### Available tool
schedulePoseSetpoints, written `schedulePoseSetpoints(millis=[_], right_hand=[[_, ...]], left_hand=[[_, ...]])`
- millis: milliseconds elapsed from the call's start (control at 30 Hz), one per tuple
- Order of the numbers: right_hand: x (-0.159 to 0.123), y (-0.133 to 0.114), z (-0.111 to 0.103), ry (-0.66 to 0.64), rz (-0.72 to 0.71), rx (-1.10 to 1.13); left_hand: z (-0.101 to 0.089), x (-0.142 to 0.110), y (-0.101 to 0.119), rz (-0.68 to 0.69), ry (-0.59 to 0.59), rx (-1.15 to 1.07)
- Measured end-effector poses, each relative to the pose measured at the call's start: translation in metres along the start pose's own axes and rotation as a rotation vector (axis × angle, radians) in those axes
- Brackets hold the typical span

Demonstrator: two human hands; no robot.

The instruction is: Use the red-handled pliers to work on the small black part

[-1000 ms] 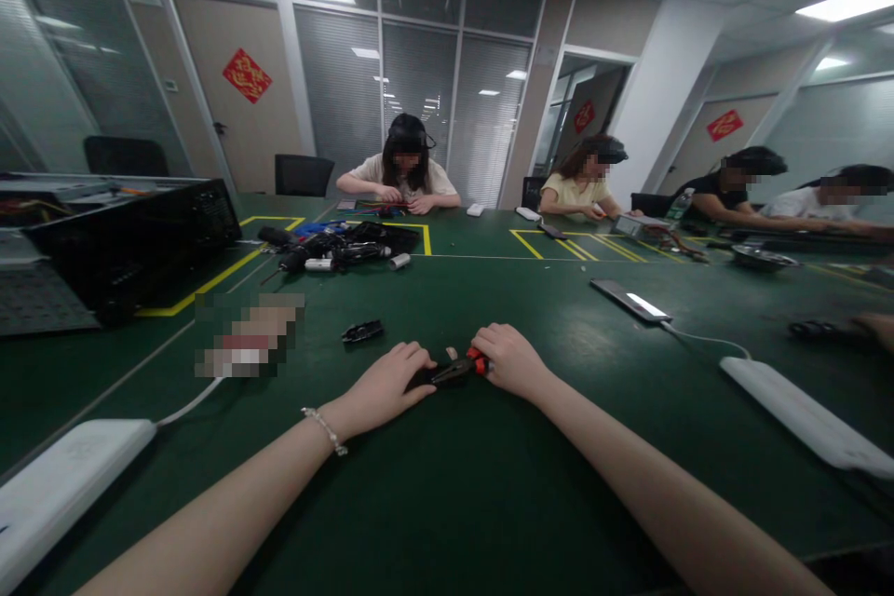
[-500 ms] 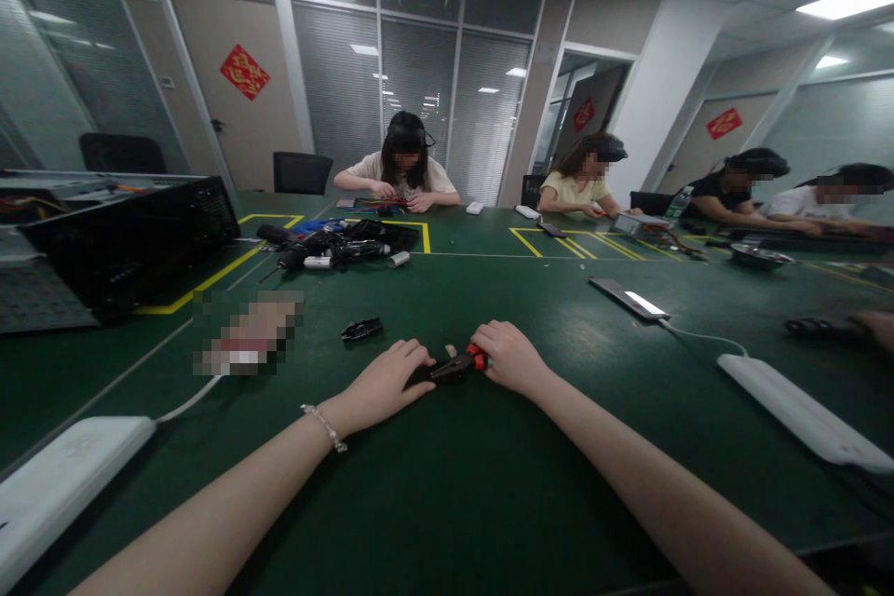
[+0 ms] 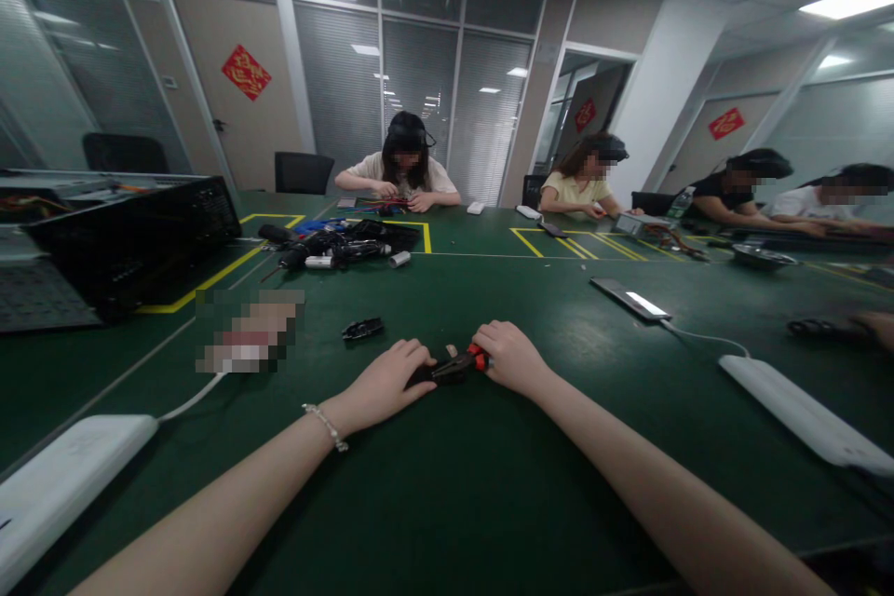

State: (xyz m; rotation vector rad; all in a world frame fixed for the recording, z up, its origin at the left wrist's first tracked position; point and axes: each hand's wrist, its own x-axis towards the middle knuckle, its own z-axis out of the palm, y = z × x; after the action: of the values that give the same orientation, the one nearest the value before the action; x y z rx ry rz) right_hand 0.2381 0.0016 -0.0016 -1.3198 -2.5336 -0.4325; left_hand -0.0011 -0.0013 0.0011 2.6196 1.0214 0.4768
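My left hand (image 3: 386,383) rests on the green table (image 3: 461,494) with its fingers curled over a small black part (image 3: 421,375). My right hand (image 3: 512,357) is closed round the red handles of a pair of pliers (image 3: 457,365), whose dark jaws point left into the black part. A second small black piece (image 3: 362,329) lies on the table a little beyond my left hand.
A white power strip (image 3: 60,484) lies at the near left and another (image 3: 803,414) at the right, cabled to a phone (image 3: 629,298). A black computer case (image 3: 132,237) stands far left beside a pile of tools (image 3: 335,247). Several people work at the far side.
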Motion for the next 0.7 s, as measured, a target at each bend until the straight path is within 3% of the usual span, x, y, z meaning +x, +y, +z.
schedulePoseSetpoints(millis=[700], right_hand=[[0.0002, -0.0008, -0.0023, 0.015, -0.014, 0.014]], left_hand=[[0.0007, 0.0003, -0.001, 0.004, -0.002, 0.0]])
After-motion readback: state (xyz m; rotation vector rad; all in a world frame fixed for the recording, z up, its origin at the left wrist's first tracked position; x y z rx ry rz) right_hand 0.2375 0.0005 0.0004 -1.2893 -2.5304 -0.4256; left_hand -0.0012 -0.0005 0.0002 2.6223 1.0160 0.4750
